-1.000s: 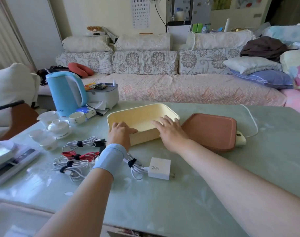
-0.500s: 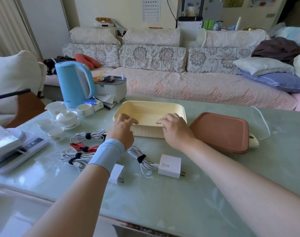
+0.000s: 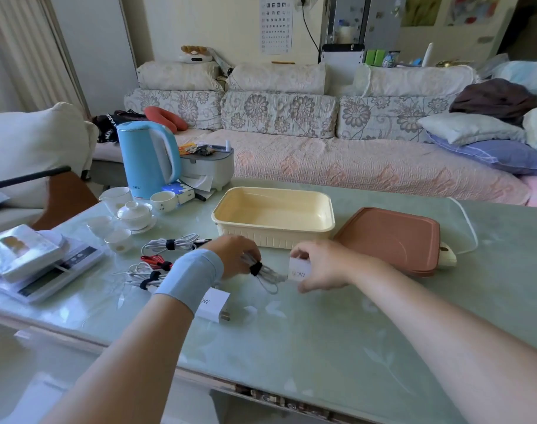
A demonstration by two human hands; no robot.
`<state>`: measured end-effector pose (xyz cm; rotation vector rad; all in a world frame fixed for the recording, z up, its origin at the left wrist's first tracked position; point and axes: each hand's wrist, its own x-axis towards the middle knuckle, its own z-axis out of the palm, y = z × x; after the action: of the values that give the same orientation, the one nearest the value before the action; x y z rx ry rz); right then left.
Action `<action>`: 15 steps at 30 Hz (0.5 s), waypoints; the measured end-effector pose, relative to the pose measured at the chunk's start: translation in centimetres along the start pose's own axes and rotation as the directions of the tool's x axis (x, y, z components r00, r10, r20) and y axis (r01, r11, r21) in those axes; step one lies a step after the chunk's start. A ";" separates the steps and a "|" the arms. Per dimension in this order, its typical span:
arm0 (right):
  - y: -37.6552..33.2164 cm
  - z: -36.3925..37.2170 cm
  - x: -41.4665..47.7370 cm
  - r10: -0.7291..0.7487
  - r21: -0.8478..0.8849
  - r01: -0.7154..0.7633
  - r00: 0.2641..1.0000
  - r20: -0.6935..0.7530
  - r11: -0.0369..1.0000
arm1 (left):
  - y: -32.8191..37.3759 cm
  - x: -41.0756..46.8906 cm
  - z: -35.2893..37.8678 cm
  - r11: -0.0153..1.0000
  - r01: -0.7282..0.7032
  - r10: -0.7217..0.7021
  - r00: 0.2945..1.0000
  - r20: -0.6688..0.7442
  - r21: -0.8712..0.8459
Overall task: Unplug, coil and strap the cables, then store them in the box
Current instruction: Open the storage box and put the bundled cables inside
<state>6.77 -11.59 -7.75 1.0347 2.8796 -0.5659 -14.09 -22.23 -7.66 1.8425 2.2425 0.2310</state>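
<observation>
Three strapped bundles (image 3: 169, 244) wait left of the left grip (image 3: 235, 255), which clasps a fourth coil (image 3: 267, 276); right grip (image 3: 325, 266) pinches the charger (image 3: 297, 269); box (image 3: 273, 238) beyond, nothing stored.

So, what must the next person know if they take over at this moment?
Left hand grips a strapped white cable coil; right hand holds its 120W charger, apparently still plugged together.
Strapped on the table: upper white coil, red coil, lower white coil; second charger nearest the table edge.
Box is empty, lid off at its right.
Left: unplug, store everything in the box.
</observation>
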 end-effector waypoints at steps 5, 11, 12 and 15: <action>0.5 -2.9 2.7 -0.042 0.187 0.122 0.923 -0.382 0.975 | -1.4 1.1 -2.9 0.991 -0.134 0.106 0.857 -0.504 -0.019; 1.4 -3.7 7.7 -0.063 0.144 0.158 0.856 -0.513 0.977 | -1.7 6.3 -2.9 0.996 -0.085 0.058 0.697 -0.714 -0.003; 1.6 -3.5 8.3 -0.063 0.131 0.150 0.859 -0.508 0.980 | -2.0 7.2 -2.5 0.997 -0.078 0.045 0.713 -0.700 -0.016; 2.6 -2.4 10.3 -0.017 0.149 0.092 0.897 -0.441 0.985 | -2.8 9.6 -0.7 0.991 -0.039 -0.051 0.784 -0.619 -0.131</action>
<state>0.58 -2.57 -7.92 1.2511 3.3077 -0.6613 -18.73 -13.36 -8.46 1.8682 2.5361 1.1176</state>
